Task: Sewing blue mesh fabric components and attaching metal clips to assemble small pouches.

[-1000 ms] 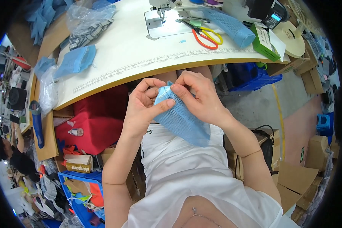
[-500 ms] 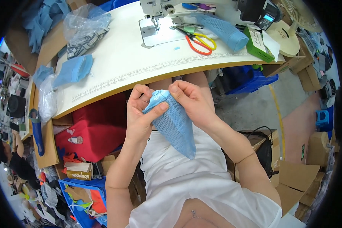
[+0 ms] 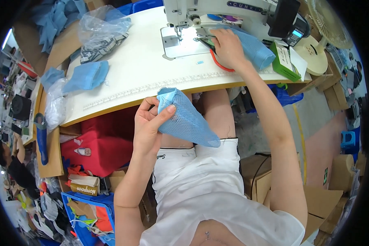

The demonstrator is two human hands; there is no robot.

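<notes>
Head view: left hand (image 3: pixel 149 124) pinches the blue mesh (image 3: pixel 189 119) — best kept flat. Right hand (image 3: pixel 229 47) overlaps the scissors (image 3: pixel 219 62); cannot tell its finger grip

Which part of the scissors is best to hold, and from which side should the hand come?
Probably the red handle of the scissors, from the near right: it curves toward the person, while the dark blade end points toward the sewing machine. The right hand partly covers them.

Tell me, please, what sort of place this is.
Most likely a sewing workshop: a sewing machine stands on the white table, scissors lie by the right hand, and the left hand holds a blue mesh piece.
</notes>
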